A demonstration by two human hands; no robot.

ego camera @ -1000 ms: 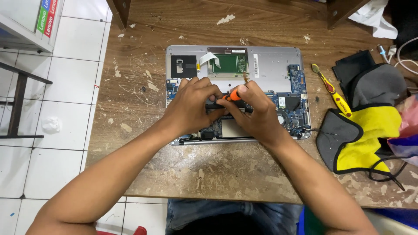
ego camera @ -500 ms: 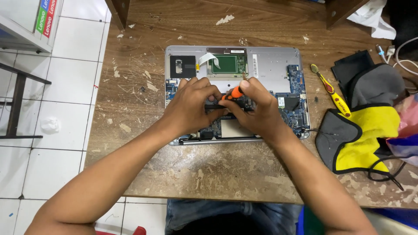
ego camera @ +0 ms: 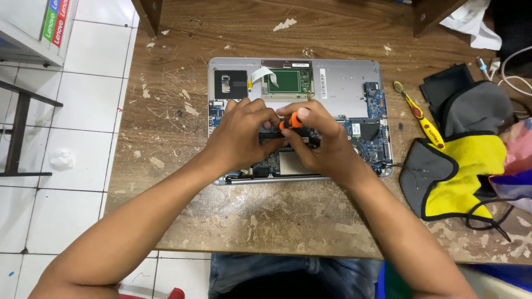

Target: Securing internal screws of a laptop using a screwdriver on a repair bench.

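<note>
White floor tiles (ego camera: 72, 111) on the left, and over them a scarred, paint-flecked wooden workbench (ego camera: 266, 221) fills the view. Flat on it lies an opened laptop (ego camera: 343, 88), bottom cover off, hinge edge toward the person, so the whole inside faces up and within easy reach. Its blue circuit board (ego camera: 374, 124) shows along the right, a green board (ego camera: 288, 82) sits near the far edge with a white ribbon cable (ego camera: 261, 73) curling beside it.

Off to the right, a grey-and-yellow cloth pouch (ego camera: 460, 166) lies open, a black cable (ego camera: 487, 218) trailing from under it; probably parked there to keep the middle free. Between pouch and laptop rests a yellow-handled tool (ego camera: 418, 116), untouched, well apart from both hands.

Now the hands, meeting over the middle of the laptop. Left hand (ego camera: 244, 133) is curled, fingers bent down and pressed on a dark part inside the case, seemingly steadying it; whether it actually grips anything I cannot tell. Right hand (ego camera: 324, 144) is closed around a small orange-handled screwdriver (ego camera: 291, 122), only the orange grip peeking out between thumb and fingers, tip pointing down into the machine and hidden. The screwdriver sits right between the two hands, touching the right, just beside the left fingertips.
</note>
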